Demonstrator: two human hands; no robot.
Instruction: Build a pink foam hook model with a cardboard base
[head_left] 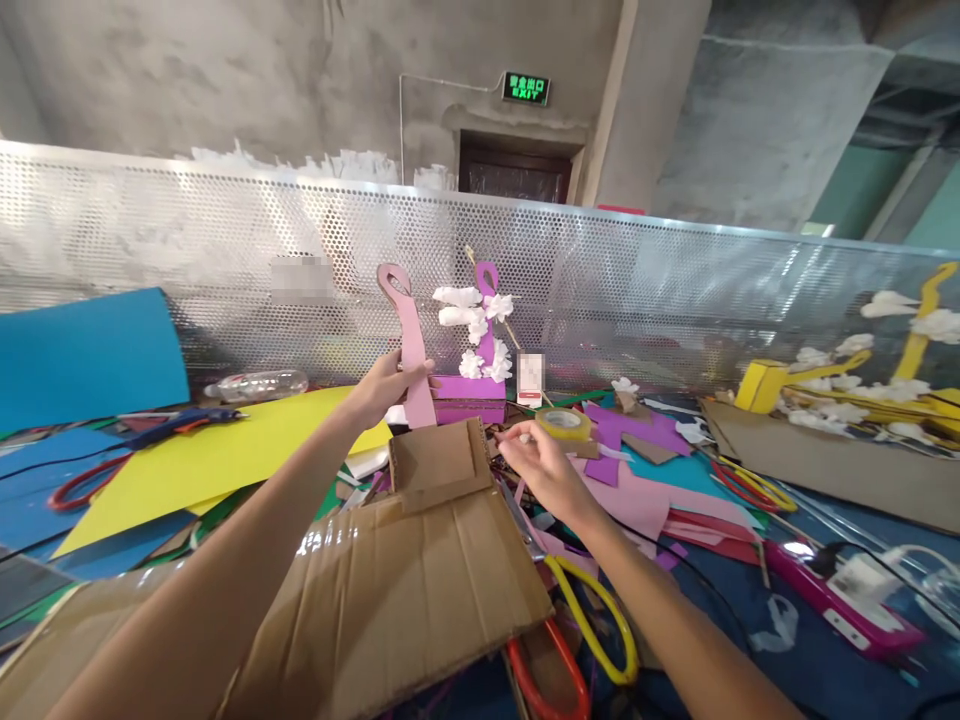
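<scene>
My left hand (384, 388) is closed around a pink cardboard strip (412, 335) that stands nearly upright and has a looped top. The strip's lower end meets the back of a small brown cardboard box (435, 462), which rests on a large folded cardboard sheet (390, 600). To the right of the box, my right hand (546, 465) has its thumb and fingertips pinched together; anything between them is too small to make out. Behind the strip stands a purple looped cutout (487, 345) on a purple block (471, 392), with white crumpled paper flowers (471, 364) on it.
Scissors with yellow handles (619, 650), a tape roll (564, 424), pink and purple scraps and a purple power strip (847, 600) lie to the right. A blue glue gun (176, 424), yellow sheet (247, 450) and plastic bottle (259, 385) lie left. A perforated metal panel (360, 240) runs behind.
</scene>
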